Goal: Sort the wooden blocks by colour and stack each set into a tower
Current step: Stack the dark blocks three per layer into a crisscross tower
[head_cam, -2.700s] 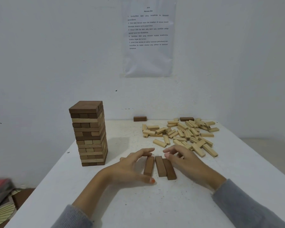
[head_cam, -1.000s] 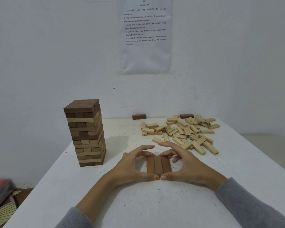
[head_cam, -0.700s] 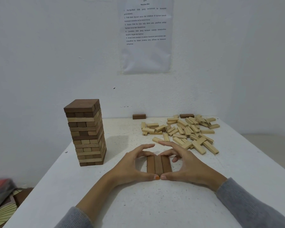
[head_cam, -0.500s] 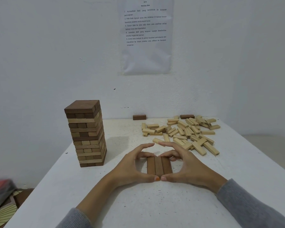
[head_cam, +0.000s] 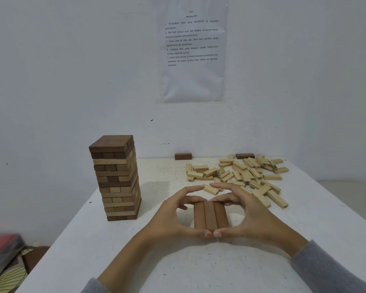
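A person's left hand (head_cam: 173, 216) and right hand (head_cam: 249, 218) cup a row of three dark blocks (head_cam: 210, 216) lying flat, side by side, on a white table (head_cam: 199, 269) whose top is speckled with small dark marks. The fingers of each hand curve round the far ends of the row, the thumbs press the near ends, and the two thumb tips touch each other. Grey sleeves (head_cam: 330, 269) cover both forearms.

To the left, well apart from the hands, a tower (head_cam: 116, 178) of mixed dark and light blocks stands upright, capped by a dark layer. To the right, a loose pile of light blocks (head_cam: 241, 176) spreads toward the table's far corner, its nearest pieces just beyond the right fingertips. Two single dark blocks, one (head_cam: 183, 156) near the middle and another (head_cam: 245, 156) behind the pile, sit at the table's back edge against a white wall (head_cam: 61, 81). A printed sheet (head_cam: 191, 49) in a clear sleeve hangs on that wall. On the floor at lower left lie a red object (head_cam: 2, 248) and a leaf-patterned item (head_cam: 9, 278), both partly out of view.
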Available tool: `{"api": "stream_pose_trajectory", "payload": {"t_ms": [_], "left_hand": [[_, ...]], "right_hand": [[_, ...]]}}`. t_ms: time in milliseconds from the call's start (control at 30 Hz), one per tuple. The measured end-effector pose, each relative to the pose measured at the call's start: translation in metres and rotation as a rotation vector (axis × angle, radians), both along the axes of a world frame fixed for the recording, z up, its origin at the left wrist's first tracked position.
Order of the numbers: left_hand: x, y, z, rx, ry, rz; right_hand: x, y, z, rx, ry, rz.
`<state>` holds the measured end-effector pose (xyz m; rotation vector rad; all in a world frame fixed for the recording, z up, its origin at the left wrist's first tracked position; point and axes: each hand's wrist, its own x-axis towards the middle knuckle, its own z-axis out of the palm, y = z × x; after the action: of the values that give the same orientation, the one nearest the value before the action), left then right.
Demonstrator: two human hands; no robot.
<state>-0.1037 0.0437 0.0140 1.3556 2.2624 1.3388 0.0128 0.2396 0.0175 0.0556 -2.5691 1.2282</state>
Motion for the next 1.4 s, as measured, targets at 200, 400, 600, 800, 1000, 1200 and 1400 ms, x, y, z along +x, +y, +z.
{"api": "stream_pose_trajectory", "payload": {"t_ms": [200, 400, 600, 800, 1000, 1200, 1400], "left_hand": [[0.007, -0.006, 0.026, 0.058, 0.102, -0.002], [0.014, -0.019, 0.066, 0.142, 0.214, 0.012], [0.002, -0.041, 0.128, 0.158, 0.426, 0.012], [-0.021, -0.071, 0.179, 0.104, 0.558, 0.046], [-0.056, -0.101, 0.197, 0.042, 0.509, 0.114], [-0.088, -0.123, 0.195, -0.012, 0.406, 0.122], [-0.113, -0.135, 0.185, -0.083, 0.308, 0.137]], "right_hand": [[0.007, -0.007, 0.023, 0.011, 0.104, -0.002], [0.008, -0.018, 0.067, 0.062, 0.209, 0.038], [-0.01, -0.035, 0.124, 0.116, 0.356, 0.114], [-0.044, -0.058, 0.161, 0.124, 0.461, 0.172], [-0.087, -0.086, 0.169, 0.091, 0.46, 0.172], [-0.122, -0.11, 0.162, 0.035, 0.409, 0.182], [-0.15, -0.123, 0.147, -0.031, 0.333, 0.191]]}}
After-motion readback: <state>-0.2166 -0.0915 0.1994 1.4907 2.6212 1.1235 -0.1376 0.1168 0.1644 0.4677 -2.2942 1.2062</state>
